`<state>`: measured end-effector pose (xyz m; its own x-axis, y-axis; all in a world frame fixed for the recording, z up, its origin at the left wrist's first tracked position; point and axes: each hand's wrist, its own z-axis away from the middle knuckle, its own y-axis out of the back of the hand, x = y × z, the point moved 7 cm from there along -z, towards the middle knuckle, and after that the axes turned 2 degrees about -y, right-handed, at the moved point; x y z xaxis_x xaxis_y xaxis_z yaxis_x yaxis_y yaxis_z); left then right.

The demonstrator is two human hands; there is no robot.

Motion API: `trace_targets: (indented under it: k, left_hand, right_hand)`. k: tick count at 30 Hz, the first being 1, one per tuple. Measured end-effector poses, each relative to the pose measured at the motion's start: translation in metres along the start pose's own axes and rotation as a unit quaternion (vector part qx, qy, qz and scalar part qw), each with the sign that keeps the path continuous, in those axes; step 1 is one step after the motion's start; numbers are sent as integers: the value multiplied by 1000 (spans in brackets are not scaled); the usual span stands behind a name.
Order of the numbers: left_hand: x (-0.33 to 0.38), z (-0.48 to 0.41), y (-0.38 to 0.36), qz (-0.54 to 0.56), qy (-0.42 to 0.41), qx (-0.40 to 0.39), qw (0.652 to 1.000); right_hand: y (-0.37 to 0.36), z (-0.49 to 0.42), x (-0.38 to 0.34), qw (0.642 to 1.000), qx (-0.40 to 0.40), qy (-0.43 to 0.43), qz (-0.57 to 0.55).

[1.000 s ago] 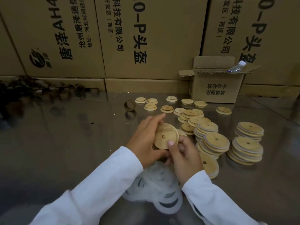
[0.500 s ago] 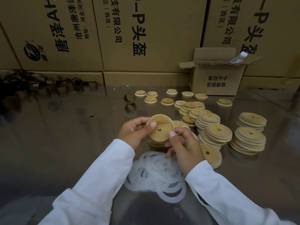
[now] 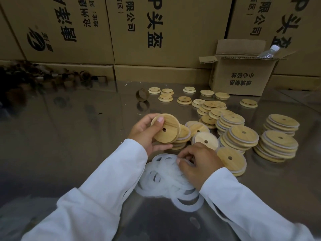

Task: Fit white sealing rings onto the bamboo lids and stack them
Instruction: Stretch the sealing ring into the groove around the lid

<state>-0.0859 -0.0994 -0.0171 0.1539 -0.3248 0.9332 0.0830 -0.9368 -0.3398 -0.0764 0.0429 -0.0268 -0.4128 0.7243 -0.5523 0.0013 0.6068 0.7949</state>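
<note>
One bamboo lid (image 3: 165, 129), round and with a small hole near its middle, is gripped at the rim by the left hand (image 3: 145, 134), the thumb laid across its face. It is held tilted above the steel table (image 3: 69, 136).

Just nearer than the held lid, a pile of white sealing rings (image 3: 165, 181) lies on the table. The right hand (image 3: 199, 162) rests on it with curled fingers, and the edge of one white sealing ring (image 3: 181, 160) is pinched between thumb and fingertips. Both arms are covered by white sleeves (image 3: 97, 193).

Right of the held lid, stacked lids (image 3: 276, 146) stand close together, with white edges showing between the layers. One short stack is partly hidden by the held lid itself. Behind the held lid, loose lids (image 3: 166, 97) are scattered, and a brown ring (image 3: 142, 94) stands on edge.

Further behind and to the right, a small open carton (image 3: 241, 79) is printed upside down with "玻璃制品" and "小心轻放". A plastic bottle (image 3: 268, 52) pokes from its top. Far behind the held lid, the view is walled off by large cartons (image 3: 173, 54) marked "P头盔" and "限公司", cut off by the frame's edge. Far left of the held lid, a dark heap (image 3: 17, 80) is too blurred to be identified.
</note>
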Motion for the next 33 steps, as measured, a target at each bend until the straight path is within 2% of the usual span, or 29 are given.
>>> trace_targets:
  k: [4, 7, 11, 15, 17, 21, 26, 33]
  left_hand:
    - [2, 1, -4, 5, -6, -12, 1000]
    - [6, 2, -5, 15, -12, -13, 1000]
    - [8, 5, -9, 29, -4, -26, 999]
    - [1, 9, -16, 25, 45, -31, 998]
    - [-2, 13, -22, 4, 63, -56, 996]
    - [-3, 21, -34, -81, 16, -129, 988]
    - [-5, 20, -34, -88, -10, -124, 988]
    - [-6, 21, -35, -79, -4, -128, 989]
  right_hand:
    - [6, 1, -2, 998, 21, 4, -53]
    - [20, 2, -7, 987, 57, 12, -150]
    - [39, 3, -16, 936, 64, 49, -342]
    - [48, 3, -4, 883, 135, -21, -448]
    - [48, 4, 2, 866, 166, -58, -467]
    - [49, 5, 3, 860, 185, -73, -470]
    - [48, 6, 6, 872, 192, -85, -442]
    - [48, 6, 10, 879, 200, -102, -421]
